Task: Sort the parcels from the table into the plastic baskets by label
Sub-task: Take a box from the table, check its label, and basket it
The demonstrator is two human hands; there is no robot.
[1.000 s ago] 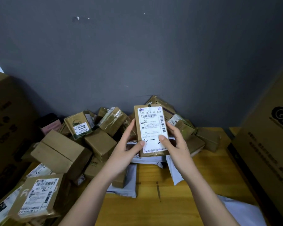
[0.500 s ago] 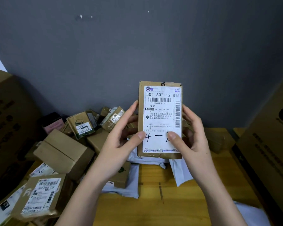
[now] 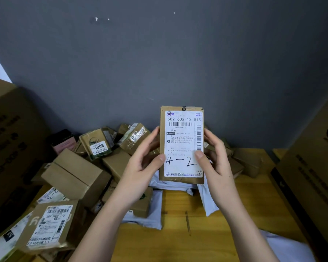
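Both hands' fingers (image 3: 199, 155) grip the upright parcel (image 3: 182, 144) (fine label print unreadable).

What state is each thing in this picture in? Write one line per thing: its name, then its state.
Held parcel: upright, lifted off the table, label facing the camera, "4-2" handwritten on it.
Left hand: gripping the parcel's left edge.
Right hand: gripping the parcel's right edge.
Parcel pile: unsorted, heaped against the wall.
1006 parcel: tilted, resting in the pile.
Table: partly covered by parcels.
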